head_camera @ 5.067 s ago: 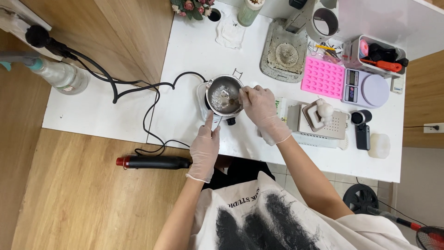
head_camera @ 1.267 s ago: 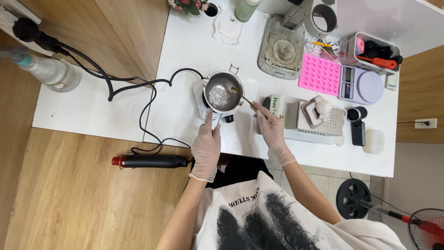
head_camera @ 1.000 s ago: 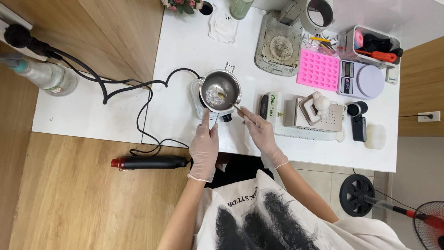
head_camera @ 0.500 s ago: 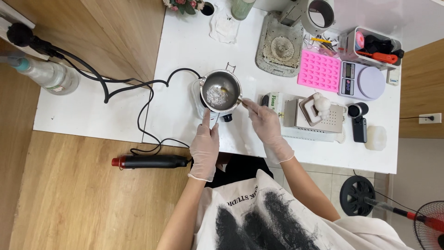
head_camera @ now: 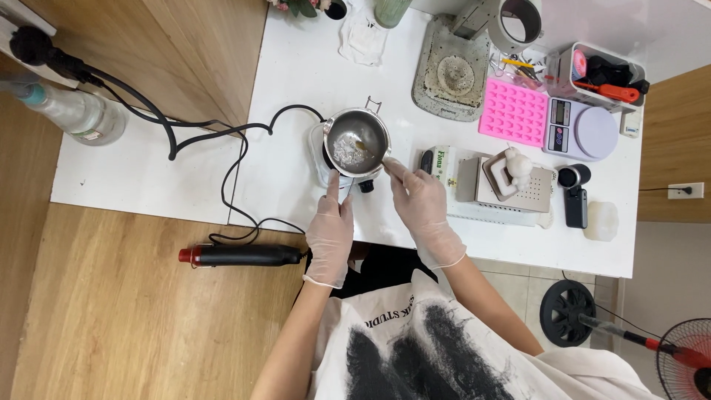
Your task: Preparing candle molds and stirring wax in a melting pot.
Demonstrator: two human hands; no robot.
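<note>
A small steel melting pot (head_camera: 357,141) stands on a heater base on the white table (head_camera: 296,89), with pale and amber melt inside. My left hand (head_camera: 331,230), in a clear glove, grips the pot's handle at its near side. My right hand (head_camera: 420,204), also gloved, holds a thin stirring stick (head_camera: 374,154) whose tip dips into the pot from the right rim.
A black cord (head_camera: 222,141) loops left of the pot. A heat gun (head_camera: 241,255) lies at the table's near edge. To the right are a pink silicone mould (head_camera: 513,112), a scale (head_camera: 581,132), a metal box (head_camera: 503,185), a white candle (head_camera: 601,221) and a tool bin (head_camera: 603,74). A spray bottle (head_camera: 70,111) lies far left.
My right hand moved around the pot's right side, stirring with the stick, then drew back slightly toward the rim. My left hand stayed on the handle.
</note>
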